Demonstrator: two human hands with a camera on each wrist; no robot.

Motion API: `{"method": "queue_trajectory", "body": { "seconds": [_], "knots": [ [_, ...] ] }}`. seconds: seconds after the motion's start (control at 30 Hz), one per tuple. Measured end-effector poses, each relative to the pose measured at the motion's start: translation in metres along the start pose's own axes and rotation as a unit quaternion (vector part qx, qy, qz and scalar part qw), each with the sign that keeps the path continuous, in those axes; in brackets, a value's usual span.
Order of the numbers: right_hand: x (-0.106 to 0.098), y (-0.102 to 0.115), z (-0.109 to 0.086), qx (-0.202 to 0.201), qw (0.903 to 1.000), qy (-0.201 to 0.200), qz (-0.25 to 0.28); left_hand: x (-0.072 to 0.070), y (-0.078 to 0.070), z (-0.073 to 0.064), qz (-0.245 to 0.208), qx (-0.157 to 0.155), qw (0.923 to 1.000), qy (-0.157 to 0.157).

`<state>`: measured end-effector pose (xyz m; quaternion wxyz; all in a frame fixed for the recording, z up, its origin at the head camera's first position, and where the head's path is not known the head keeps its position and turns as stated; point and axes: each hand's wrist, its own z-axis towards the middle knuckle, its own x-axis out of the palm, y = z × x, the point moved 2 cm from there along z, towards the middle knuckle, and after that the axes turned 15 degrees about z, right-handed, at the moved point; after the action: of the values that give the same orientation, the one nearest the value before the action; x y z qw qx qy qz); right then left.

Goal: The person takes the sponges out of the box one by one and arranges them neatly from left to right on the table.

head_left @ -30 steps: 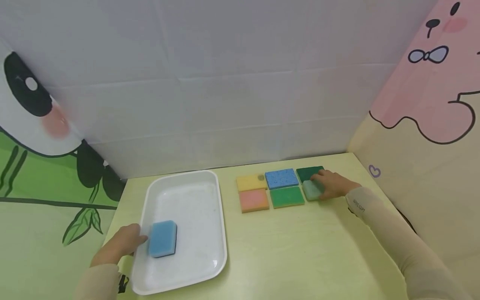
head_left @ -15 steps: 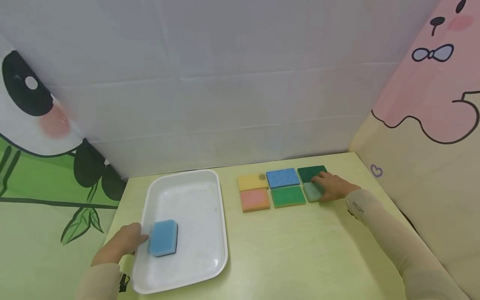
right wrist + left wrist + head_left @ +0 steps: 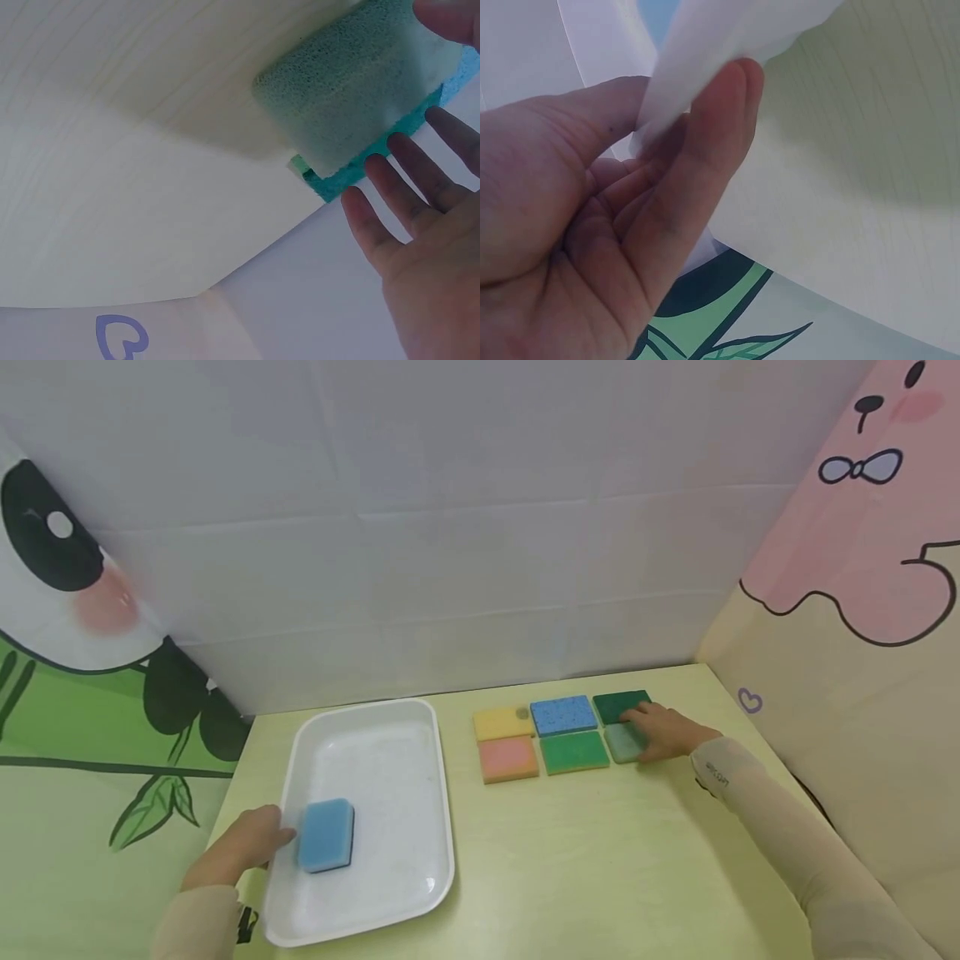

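On the left stands a white tray (image 3: 390, 877), its left rim pinched between the thumb and fingers of my left hand (image 3: 246, 843). The left wrist view shows the tray rim (image 3: 697, 67) between that thumb and the index finger. A light blue sponge (image 3: 326, 835) lies inside the tray, near the held side. My right hand (image 3: 667, 732) is over a pale green sponge (image 3: 621, 743) at the right end of the front row. In the right wrist view the fingers are spread and nearly straight by the pale green sponge (image 3: 345, 105), thumb on its other side.
Left of the right hand lie a bright green sponge (image 3: 574, 753), a pink sponge (image 3: 508, 760), a yellow sponge (image 3: 501, 723) and a speckled blue sponge (image 3: 564, 716). A dark green scouring pad (image 3: 619, 705) lies behind the pale green one. A white wall (image 3: 465, 568) rises behind the table.
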<state>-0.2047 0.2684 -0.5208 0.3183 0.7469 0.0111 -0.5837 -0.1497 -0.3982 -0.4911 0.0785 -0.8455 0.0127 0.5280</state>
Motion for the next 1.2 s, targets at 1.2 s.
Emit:
{"method": "queue_trajectory", "body": {
  "seconds": [1.2],
  "knots": [
    [-0.011,0.210,0.095,-0.220,0.9709,0.068,-0.065,-0.001,0.000,-0.005,-0.023,-0.008,0.9996,-0.012]
  ]
}}
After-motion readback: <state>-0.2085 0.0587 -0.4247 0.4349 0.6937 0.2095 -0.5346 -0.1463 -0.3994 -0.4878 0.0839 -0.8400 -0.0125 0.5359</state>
